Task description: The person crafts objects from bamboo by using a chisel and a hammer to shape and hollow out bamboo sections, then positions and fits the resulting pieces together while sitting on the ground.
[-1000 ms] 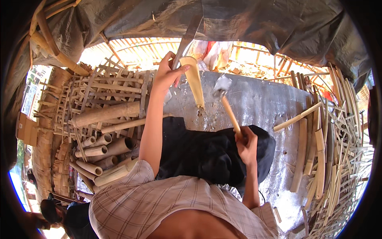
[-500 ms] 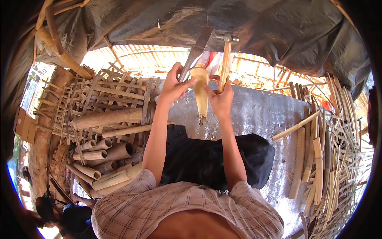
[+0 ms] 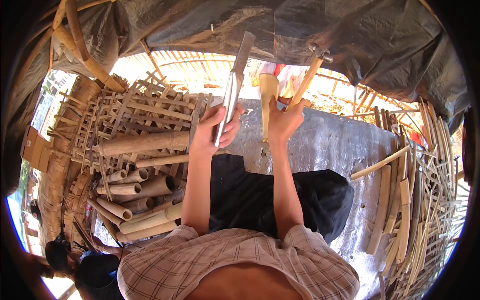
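Note:
My left hand is closed around the shiny metal handle of a long flat-bladed tool, whose grey blade points up and away from me. A little to the right, my right hand grips two things at once. One is a hammer with a pale wooden handle, its metal head up and tilted to the right. The other is a tapered piece of bamboo, wide at the top and narrow below, held upright beside the hammer handle. Fingers hide part of both handles.
Under my arms a black cloth covers my lap, with a grey sheet beyond. Cut bamboo tubes and a lattice stack fill the left. Bamboo strips lie at right. A dark tarp hangs overhead.
My left hand has let go of the bamboo and moved down and away, still holding the bladed tool. The bamboo now stays in my right hand, and the hammer leans farther right.

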`<action>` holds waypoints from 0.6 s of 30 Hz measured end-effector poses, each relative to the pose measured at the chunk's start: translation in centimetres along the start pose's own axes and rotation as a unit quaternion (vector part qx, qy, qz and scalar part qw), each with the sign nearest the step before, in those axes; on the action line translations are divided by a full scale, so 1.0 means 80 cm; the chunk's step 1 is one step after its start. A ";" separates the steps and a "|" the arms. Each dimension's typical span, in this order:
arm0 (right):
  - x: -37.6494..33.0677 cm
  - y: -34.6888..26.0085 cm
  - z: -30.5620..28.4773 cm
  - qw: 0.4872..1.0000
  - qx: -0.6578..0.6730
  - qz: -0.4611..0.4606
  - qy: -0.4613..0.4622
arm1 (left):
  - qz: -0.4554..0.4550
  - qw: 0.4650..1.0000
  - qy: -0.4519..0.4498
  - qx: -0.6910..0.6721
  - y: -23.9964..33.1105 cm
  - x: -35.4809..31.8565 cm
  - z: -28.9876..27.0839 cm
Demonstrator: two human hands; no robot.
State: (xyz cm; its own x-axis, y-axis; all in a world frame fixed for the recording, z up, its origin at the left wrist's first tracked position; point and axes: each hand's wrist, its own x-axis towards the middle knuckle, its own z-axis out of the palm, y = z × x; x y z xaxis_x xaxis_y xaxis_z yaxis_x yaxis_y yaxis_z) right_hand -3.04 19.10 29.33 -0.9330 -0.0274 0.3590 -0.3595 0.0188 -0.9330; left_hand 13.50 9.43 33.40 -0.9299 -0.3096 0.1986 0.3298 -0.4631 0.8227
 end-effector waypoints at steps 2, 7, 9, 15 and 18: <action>-0.003 0.000 0.001 0.999 -0.025 0.005 -0.022 | -0.024 0.997 -0.037 -0.062 -0.002 -0.012 -0.007; -0.010 0.003 0.013 0.999 0.008 0.000 -0.040 | -0.108 0.986 -0.051 -0.115 0.006 -0.020 0.010; -0.011 0.009 0.019 0.999 0.011 -0.001 -0.042 | -0.110 0.992 -0.033 -0.056 0.009 -0.020 0.011; -0.009 0.016 0.026 0.997 -0.016 0.030 -0.069 | -0.134 0.980 0.105 0.102 0.032 -0.024 0.030; -0.011 0.016 0.027 0.995 -0.017 0.045 -0.089 | -0.119 0.970 0.154 0.144 0.043 -0.027 0.055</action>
State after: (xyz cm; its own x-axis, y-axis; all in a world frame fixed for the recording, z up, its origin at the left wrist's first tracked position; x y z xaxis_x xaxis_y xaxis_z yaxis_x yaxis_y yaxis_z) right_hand -2.61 16.95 27.79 -0.9444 -0.2007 0.2606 -0.2777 0.0621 -0.9586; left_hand 15.92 12.14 38.15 -0.8666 -0.4764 -0.1483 0.0102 -0.3140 0.9494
